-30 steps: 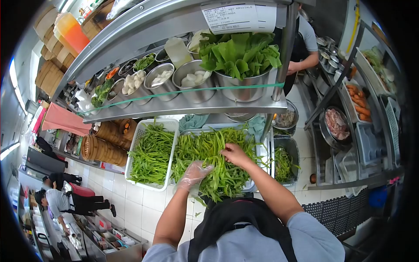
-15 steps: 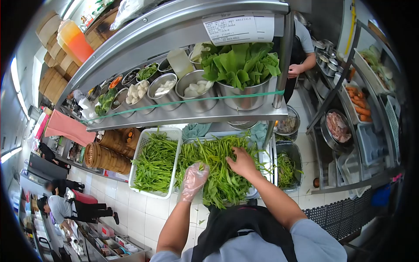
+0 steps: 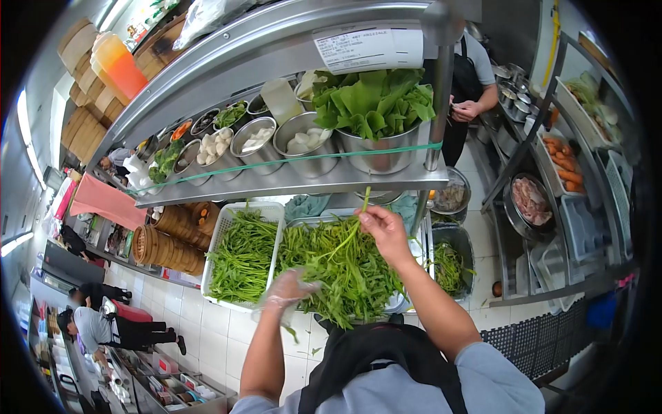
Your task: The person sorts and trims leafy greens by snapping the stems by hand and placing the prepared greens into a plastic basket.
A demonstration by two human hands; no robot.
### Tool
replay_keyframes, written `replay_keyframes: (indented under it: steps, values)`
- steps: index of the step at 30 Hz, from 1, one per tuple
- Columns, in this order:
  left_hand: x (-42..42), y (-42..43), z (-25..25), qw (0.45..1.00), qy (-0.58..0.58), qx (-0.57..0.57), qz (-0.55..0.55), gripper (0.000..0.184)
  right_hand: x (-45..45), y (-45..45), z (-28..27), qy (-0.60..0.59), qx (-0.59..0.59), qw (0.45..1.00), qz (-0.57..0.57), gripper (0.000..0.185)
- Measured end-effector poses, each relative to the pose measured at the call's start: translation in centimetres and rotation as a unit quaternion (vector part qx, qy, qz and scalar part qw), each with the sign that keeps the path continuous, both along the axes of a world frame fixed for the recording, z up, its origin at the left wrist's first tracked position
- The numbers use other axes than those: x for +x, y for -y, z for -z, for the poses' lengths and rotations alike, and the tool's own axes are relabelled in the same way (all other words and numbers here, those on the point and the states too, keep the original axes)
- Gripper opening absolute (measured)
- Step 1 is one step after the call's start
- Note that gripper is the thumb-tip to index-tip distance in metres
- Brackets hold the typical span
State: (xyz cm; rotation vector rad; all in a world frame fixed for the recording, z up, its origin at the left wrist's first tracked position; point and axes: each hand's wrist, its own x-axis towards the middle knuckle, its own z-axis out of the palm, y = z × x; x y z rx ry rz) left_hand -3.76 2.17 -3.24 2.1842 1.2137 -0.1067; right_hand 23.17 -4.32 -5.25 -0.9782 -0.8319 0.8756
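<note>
Nearest, the gloved left hand (image 3: 286, 290) is at the near left corner of the metal tray (image 3: 418, 247), beside the heaped leafy greens (image 3: 355, 272). Its fingers are blurred; whether they grip anything cannot be told. A loose sprig (image 3: 290, 333) hangs just below the glove, its attachment unclear. Greens overhang the tray's near edge; in my judgement, a brush of the forearm or a tug on tangled stems could drop pieces onto the floor (image 3: 295, 357).

The bare right hand (image 3: 383, 233), above the tray's far right part, has thumb and fingers closed narrowly on a green stem (image 3: 366, 199). The stem's tip points up toward the shelf (image 3: 289, 188); its lower length slants over the heap, left of the hand. Lifting it higher could strike the shelf's front edge, given the low clearance.

The white basket (image 3: 276, 252) of stems stands beside the tray's left edge. Farther off, steel pots (image 3: 379, 160) line the shelf, and a co-worker (image 3: 477, 65) stands beyond its right end.
</note>
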Motion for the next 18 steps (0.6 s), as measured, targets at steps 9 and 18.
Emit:
replay_keyframes:
  steps: [9,18]
  values:
    - [2.6,1.7,-9.3,0.967,0.245,0.020,-0.074,0.048,-0.1,0.9,1.0,0.019,-0.014,0.999,0.045,0.022]
    - [7.7,2.5,-4.6,0.971,0.237,-0.003,0.027,0.038,-0.2,2.7,0.5,0.059,0.004,0.994,-0.093,0.024]
